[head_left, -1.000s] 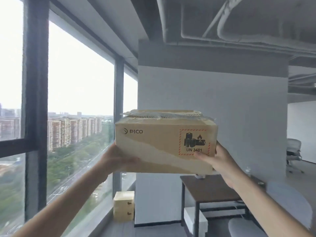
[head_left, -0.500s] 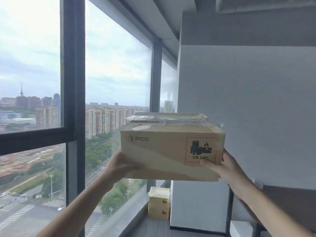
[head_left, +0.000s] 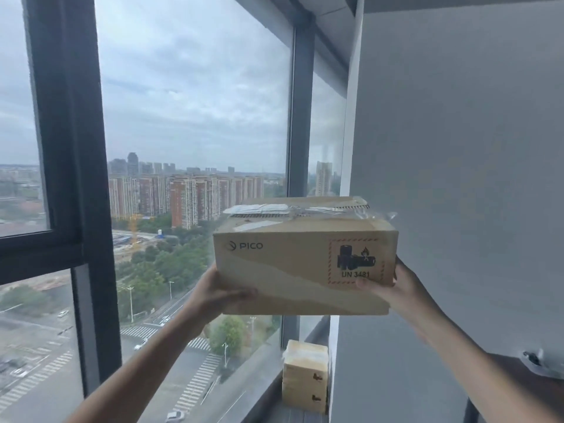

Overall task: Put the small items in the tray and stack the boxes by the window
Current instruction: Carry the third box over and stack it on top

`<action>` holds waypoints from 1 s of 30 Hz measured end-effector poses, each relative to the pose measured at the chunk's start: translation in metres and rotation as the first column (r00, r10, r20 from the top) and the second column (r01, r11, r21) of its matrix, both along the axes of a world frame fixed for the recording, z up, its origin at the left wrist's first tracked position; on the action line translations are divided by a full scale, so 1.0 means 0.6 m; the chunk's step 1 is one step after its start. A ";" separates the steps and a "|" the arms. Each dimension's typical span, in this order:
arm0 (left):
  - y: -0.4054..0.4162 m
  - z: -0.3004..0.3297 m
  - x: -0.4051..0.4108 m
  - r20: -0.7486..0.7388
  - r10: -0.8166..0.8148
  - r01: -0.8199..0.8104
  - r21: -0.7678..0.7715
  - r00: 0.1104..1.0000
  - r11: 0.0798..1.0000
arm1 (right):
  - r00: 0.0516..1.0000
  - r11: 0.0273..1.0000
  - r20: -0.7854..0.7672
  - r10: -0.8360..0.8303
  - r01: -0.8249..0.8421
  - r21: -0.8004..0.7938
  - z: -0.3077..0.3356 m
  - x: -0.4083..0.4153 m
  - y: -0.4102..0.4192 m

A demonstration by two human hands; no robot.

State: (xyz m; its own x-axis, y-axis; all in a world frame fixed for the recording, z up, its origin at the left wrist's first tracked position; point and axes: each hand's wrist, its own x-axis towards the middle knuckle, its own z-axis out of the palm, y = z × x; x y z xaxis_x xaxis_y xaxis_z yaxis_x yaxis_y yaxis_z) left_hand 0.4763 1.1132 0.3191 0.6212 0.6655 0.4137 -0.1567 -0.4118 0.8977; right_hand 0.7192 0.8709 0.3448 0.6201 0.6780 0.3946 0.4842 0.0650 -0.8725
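I hold a brown cardboard box point(head_left: 290, 264) up in front of me, with torn tape on its lid and a red-framed battery label on its front. My left hand point(head_left: 213, 296) grips its lower left corner from beneath. My right hand point(head_left: 393, 288) clasps its right end, thumb on the front face. Below, a stack of pale cardboard boxes point(head_left: 305, 375) stands on the floor in the corner between window and wall.
A floor-to-ceiling window with dark frames point(head_left: 70, 178) fills the left side. A grey wall point(head_left: 457, 178) rises on the right. The corner of a dark table point(head_left: 518, 383) with a crumpled plastic bag point(head_left: 543, 363) shows at the lower right.
My view has swung left and closer to the window. The box, still in both hands, now sits further right in view, and the floor stack appears nearer.
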 end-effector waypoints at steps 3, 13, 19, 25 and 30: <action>0.105 -0.008 0.067 -0.015 0.006 -0.005 0.011 1.000 1.000 | 1.000 1.000 -0.004 -0.008 0.008 0.009 -0.007 0.064 0.102; 0.518 -0.052 0.322 -0.057 -0.089 0.086 -0.051 0.994 0.995 | 0.995 0.996 -0.050 -0.086 0.084 -0.035 -0.062 0.290 0.486; 0.716 -0.109 0.490 -0.123 -0.140 0.129 -0.095 0.982 0.987 | 0.993 0.988 -0.032 -0.110 0.105 -0.115 -0.116 0.429 0.653; 0.850 -0.222 0.659 -0.189 -0.182 0.151 -0.170 0.965 0.974 | 0.970 0.973 -0.172 -0.173 0.141 -0.182 -0.233 0.611 0.782; 0.943 -0.326 0.828 -0.234 -0.188 0.125 -0.263 0.954 0.957 | 0.936 0.967 -0.300 -0.186 0.120 -0.225 -0.336 0.777 0.897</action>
State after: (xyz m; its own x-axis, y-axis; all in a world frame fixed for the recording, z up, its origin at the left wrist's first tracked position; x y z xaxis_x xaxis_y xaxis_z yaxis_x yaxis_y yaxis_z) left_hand 0.9730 1.6793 0.1232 0.7886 0.6112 0.0676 0.0441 -0.1659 0.9852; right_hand 1.1854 1.4089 0.1430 0.7928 0.6089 0.0276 0.1714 -0.1792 -0.9688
